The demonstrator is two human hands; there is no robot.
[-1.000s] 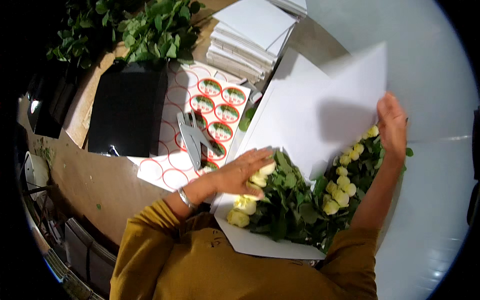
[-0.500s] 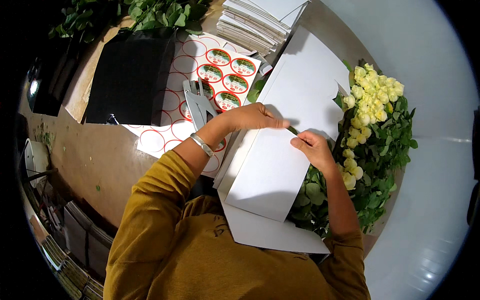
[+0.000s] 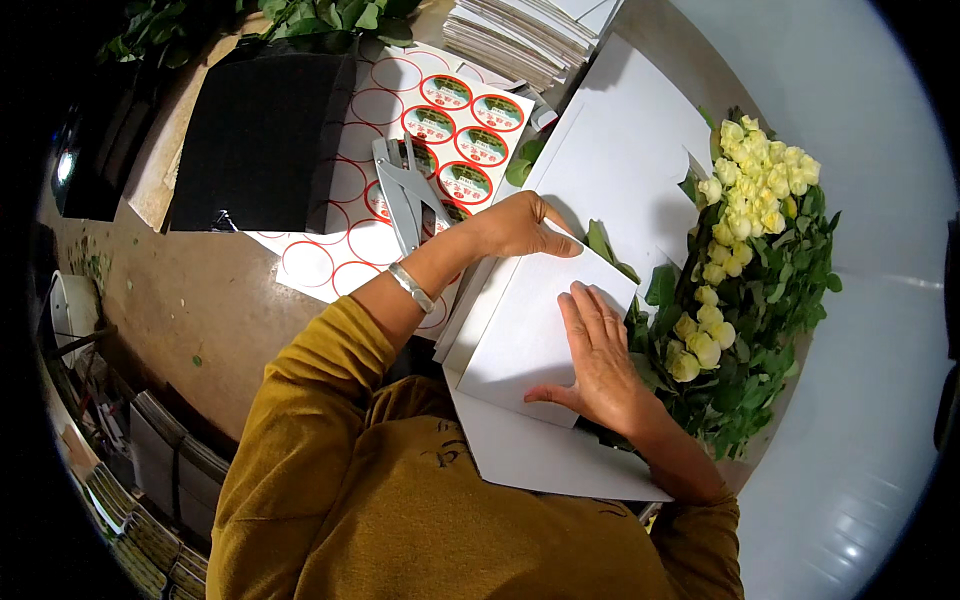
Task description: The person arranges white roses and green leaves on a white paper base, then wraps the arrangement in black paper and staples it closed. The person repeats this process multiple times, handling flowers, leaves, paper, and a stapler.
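A small white card [image 3: 515, 320] lies over larger white sheets in front of me. My left hand [image 3: 530, 225], with a silver bracelet at the wrist, grips the card's far corner, its thumb on top and the other fingers mostly hidden. My right hand [image 3: 605, 375] rests flat on the card's right part, fingers stretched and thumb spread. Green leaves [image 3: 605, 245] poke out just beyond the card's far edge. Beneath and beyond lies a large white sheet [image 3: 640, 130]. Against its right side rests a bunch of yellow roses [image 3: 745, 190] with dense green foliage.
Left of my left hand, a grey metal plier-like tool [image 3: 405, 200] lies on a sheet of round red-rimmed stickers [image 3: 315, 262]. A black box-like object [image 3: 260, 140] sits further left. A stack of white cardboard [image 3: 515, 45] stands at the back, and a pale wall [image 3: 880, 300] curves along the right.
My right hand has let go of the card's far edge and moved nearer me, now flat on the card. The left hand keeps its hold; more leaf shows beyond the card.
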